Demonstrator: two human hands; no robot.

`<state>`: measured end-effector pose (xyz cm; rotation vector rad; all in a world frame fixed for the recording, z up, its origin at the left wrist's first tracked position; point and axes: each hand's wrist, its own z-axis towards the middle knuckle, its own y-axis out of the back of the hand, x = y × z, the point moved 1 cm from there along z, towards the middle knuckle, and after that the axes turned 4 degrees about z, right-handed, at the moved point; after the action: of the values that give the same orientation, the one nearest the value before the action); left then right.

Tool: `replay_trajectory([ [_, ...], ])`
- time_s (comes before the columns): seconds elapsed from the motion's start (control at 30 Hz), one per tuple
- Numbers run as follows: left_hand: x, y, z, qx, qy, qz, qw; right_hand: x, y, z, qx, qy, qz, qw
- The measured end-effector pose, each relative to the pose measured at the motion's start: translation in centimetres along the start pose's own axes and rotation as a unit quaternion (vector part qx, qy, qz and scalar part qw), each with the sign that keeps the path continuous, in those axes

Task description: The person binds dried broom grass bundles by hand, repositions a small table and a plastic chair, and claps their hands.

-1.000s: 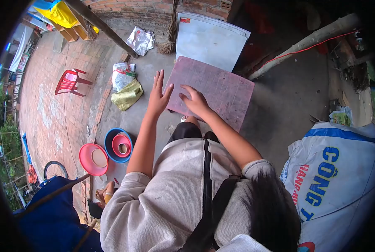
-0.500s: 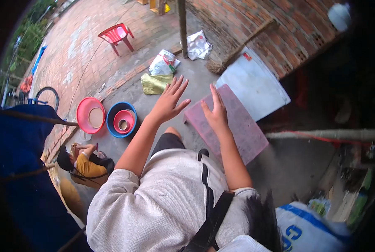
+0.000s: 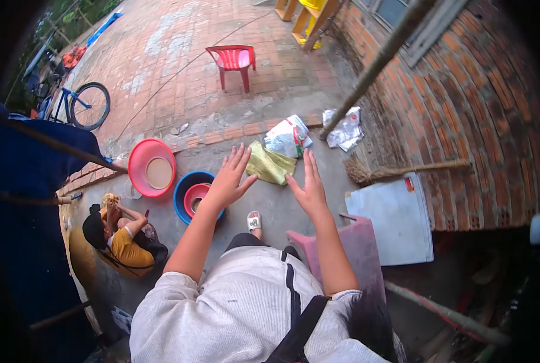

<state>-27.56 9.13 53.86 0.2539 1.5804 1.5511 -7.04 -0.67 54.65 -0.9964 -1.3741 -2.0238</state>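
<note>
My left hand is raised in the air with fingers stretched and thumb apart, holding nothing. Opposite it, my right hand is also open and empty, palm turned inward. Between and beyond the fingertips a yellow-green sack lies crumpled on the ground. A white printed bag lies just behind it. Below my left hand, partly covered by that forearm, a blue basin holds a smaller pink basin. A pink plastic table stands beside my right forearm, which hides part of it.
At left a person in a yellow shirt crouches near a large pink basin. A red chair stands on the brick paving. A slanted wooden pole, a straw broom and a white panel are at right.
The view has turned, so the chair, sacks and basins sit further right in frame. My right hand no longer appears over the pink table. Both hands stay open.
</note>
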Motion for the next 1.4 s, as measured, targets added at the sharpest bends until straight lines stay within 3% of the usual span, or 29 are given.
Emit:
replay_trajectory([
  [0.17,7.1,4.1,4.6,-0.035,0.055,0.013,0.998,2.4,-4.8,9.9,0.055,0.065,-0.005,0.996],
  [0.3,11.4,4.6,8.5,-0.083,0.106,-0.017,0.991,1.1,-7.9,16.7,0.097,0.062,-0.026,0.993],
  [0.63,18.7,8.5,20.4,-0.133,0.177,0.021,0.975,-2.0,-11.1,37.4,0.108,0.141,-0.023,0.984],
  [0.87,26.0,11.4,26.3,-0.204,0.222,-0.037,0.953,-3.0,-13.8,47.4,0.123,0.117,0.063,0.984],
  [1.07,38.0,13.0,32.4,-0.231,0.27,-0.028,0.934,-4.8,-20.0,57.0,0.129,0.092,0.04,0.986],
  [1.3,51.5,22.4,43.0,-0.245,0.298,0.019,0.922,-3.0,-29.0,71.6,0.167,-0.018,0.023,0.986],
  [1.4,56.0,27.4,46.1,-0.289,0.295,0.013,0.91,-0.1,-31.8,77.6,0.164,0.012,0.059,0.985],
])
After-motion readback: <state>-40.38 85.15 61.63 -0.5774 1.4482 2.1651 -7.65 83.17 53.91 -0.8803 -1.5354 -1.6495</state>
